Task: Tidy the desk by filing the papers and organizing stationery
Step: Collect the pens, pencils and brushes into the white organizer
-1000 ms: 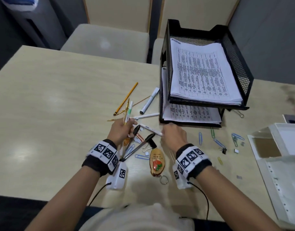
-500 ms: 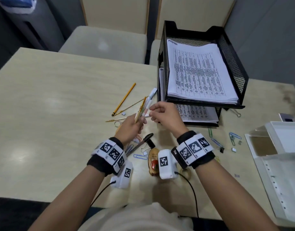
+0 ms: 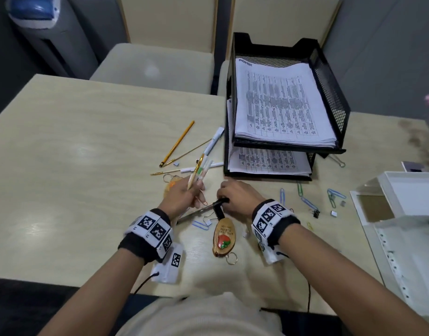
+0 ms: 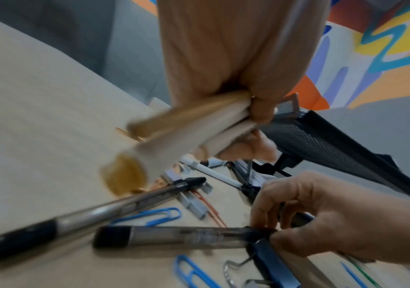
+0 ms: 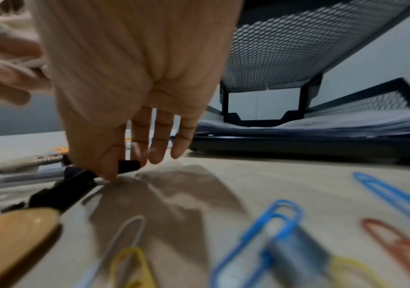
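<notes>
The right hand (image 3: 237, 196) has dropped from the left hand's pen bundle (image 3: 199, 171) (now three) to pinch a black pen (image 3: 203, 208).

The head camera is looking down and forward from above the desk (image 3: 63, 141), taking in both forearms, the scattered stationery and the black paper tray (image 3: 330, 93) at the far side. The left wrist camera is sitting very close behind the left hand (image 4: 236, 58), facing along it toward the tray (image 4: 334, 146) and catching the right hand (image 4: 322, 214) low in the frame. The right wrist camera is hugging the desktop (image 5: 248, 185), looking along the right hand (image 5: 137, 78) at the tray (image 5: 297, 48) from underneath. All three views are sharing the dark pen (image 3: 199, 209) (image 4: 186, 236) (image 5: 127, 165) between the hands.
</notes>
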A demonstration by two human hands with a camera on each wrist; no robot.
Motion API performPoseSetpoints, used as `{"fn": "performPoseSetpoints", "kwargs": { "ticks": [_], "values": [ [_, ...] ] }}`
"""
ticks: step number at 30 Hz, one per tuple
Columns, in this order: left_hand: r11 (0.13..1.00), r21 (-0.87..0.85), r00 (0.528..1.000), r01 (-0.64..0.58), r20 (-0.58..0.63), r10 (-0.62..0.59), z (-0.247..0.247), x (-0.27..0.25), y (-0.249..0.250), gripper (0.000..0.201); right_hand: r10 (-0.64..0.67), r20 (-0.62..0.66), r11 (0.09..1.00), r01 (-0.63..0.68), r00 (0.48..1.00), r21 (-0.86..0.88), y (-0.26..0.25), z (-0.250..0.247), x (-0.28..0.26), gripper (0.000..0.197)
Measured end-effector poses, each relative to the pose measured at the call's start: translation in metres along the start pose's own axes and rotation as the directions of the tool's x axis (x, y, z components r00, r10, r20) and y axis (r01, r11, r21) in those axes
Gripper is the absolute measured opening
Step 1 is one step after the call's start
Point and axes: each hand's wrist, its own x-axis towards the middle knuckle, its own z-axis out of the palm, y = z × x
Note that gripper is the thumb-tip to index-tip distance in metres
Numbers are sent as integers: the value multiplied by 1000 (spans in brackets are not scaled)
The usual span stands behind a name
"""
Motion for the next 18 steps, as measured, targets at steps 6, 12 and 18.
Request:
{"fn": "performPoseSetpoints", "kwargs": {
  "ticks": [6,12,18],
  "values": [
    [995,41,977,-95,193,85,60,0,38,29,128,-186,940,-60,974,335,34,-16,-74,17],
    [843,284,889,-457,171,424,161,0,90,31,503,-444,717,-71,741,693,75,-42,-193,22],
    [834,91,798,-544,364,481,278,-4,138,30,786,-497,546,-36,368,837,117,-62,-315,16]
  ]
}}
